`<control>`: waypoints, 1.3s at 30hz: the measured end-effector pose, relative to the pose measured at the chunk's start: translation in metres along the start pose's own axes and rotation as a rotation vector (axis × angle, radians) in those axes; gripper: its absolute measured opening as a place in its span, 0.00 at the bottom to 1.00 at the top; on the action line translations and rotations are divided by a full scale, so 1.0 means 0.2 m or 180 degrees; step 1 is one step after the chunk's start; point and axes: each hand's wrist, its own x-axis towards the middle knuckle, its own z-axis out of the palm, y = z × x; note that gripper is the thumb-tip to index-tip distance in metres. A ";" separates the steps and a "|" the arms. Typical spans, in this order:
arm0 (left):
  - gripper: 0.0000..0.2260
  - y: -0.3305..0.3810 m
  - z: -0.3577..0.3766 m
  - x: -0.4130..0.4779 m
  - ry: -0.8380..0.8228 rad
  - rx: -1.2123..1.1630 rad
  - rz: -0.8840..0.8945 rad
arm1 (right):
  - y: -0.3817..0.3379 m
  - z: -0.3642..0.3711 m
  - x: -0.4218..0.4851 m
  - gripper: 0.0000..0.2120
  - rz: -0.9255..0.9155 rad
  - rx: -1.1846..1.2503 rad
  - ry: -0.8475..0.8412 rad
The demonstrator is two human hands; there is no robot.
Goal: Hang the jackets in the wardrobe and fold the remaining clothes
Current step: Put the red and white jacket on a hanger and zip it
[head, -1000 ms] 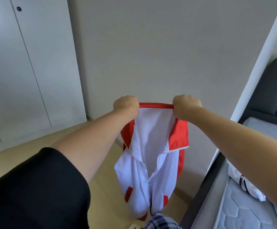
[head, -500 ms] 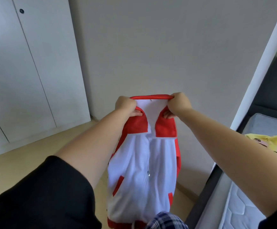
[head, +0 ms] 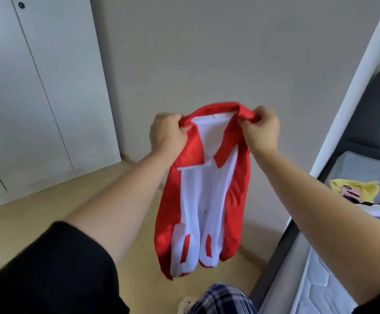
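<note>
The jacket (head: 203,189) hangs in the air in front of a plain gray wall (head: 218,53). It is made of smooth, shiny cloth, red on the outside and white down the middle, with two small red stripes near the bottom. The left hand (head: 166,132) grips the red collar on one side, fingers curled tight. The right hand (head: 260,130) pinches the collar on the other side (the cloth bunches up there). Left of the jacket stands a wardrobe (head: 37,91) with flat white doors and a small round dark knob. Under the jacket is a light wood floor (head: 37,216). Right of the jacket is a bed (head: 334,279) with a puffy quilted mattress, and some yellow and white clothes (head: 354,191) lie on it.
</note>
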 end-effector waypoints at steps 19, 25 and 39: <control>0.14 0.47 0.02 -0.12 -0.0048 -0.0584 0.0550 | 0.07 -0.56 0.06 0.11 0.0865 -0.0437 0.0130; 0.12 0.91 -0.29 -0.06 0.0468 -0.0117 0.1263 | -0.24 -1.03 0.09 0.09 0.0306 -0.1061 0.0857; 0.11 1.58 -0.16 -0.31 -0.0971 -0.0208 0.0676 | -0.19 -1.87 0.07 0.10 0.0612 -0.2775 0.0140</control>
